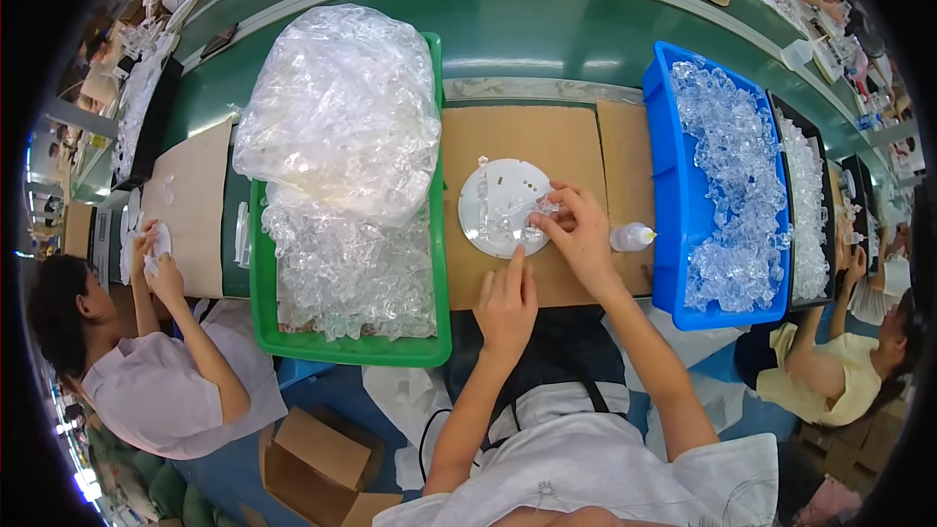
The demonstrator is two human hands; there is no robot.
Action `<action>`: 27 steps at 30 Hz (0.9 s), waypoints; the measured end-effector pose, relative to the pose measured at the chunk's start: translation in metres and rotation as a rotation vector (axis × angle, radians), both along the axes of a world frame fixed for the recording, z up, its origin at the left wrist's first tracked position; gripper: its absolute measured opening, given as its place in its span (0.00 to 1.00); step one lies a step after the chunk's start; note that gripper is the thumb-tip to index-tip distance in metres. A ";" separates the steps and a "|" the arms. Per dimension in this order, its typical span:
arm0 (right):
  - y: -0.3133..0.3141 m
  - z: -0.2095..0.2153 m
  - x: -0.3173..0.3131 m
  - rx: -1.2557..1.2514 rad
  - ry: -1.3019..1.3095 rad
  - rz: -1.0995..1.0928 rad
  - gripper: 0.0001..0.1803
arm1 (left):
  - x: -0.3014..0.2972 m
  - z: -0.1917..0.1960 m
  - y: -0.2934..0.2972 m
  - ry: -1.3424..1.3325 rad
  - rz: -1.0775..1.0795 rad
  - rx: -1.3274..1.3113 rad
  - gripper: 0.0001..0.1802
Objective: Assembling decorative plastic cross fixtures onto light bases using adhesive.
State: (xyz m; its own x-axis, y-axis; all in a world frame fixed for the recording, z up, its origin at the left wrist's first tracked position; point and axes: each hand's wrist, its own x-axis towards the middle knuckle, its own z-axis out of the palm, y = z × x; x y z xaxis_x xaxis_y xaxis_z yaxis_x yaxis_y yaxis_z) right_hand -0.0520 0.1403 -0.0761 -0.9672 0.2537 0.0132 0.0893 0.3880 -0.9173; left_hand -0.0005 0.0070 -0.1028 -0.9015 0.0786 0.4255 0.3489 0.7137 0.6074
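In front of me a round white disc (496, 187) with small slots lies flat on a cardboard sheet (532, 141). Small clear plastic pieces (483, 197) sit on the disc in a line near its left side, and more lie along its lower part. My right hand (576, 230) is over the disc's right edge, its thumb and fingers pinching a clear plastic piece (549, 205). At the disc's lower edge my left hand (506, 310) rests with its fingers extended, the fingertips by the rim; nothing shows in it.
Left stands a green bin (445, 263) of clear parts, with a bulging plastic bag (342, 107) on top. A blue bin (667, 166) of clear pieces stands right, beside a small white bottle (632, 237). Co-workers sit either side. An open cardboard box (317, 449) is on the floor.
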 end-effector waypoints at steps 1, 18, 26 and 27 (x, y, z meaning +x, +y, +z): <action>0.002 -0.002 -0.001 0.038 0.099 0.011 0.16 | -0.001 0.000 0.001 0.001 0.005 -0.020 0.19; 0.004 0.000 -0.004 0.117 0.052 0.055 0.13 | -0.008 -0.002 0.007 0.001 -0.007 -0.126 0.23; 0.004 0.007 0.100 0.040 0.172 -0.173 0.21 | -0.008 -0.009 0.007 0.010 -0.016 -0.218 0.24; 0.006 0.004 0.110 0.101 0.255 -0.288 0.22 | -0.009 -0.011 0.007 0.036 -0.014 -0.218 0.24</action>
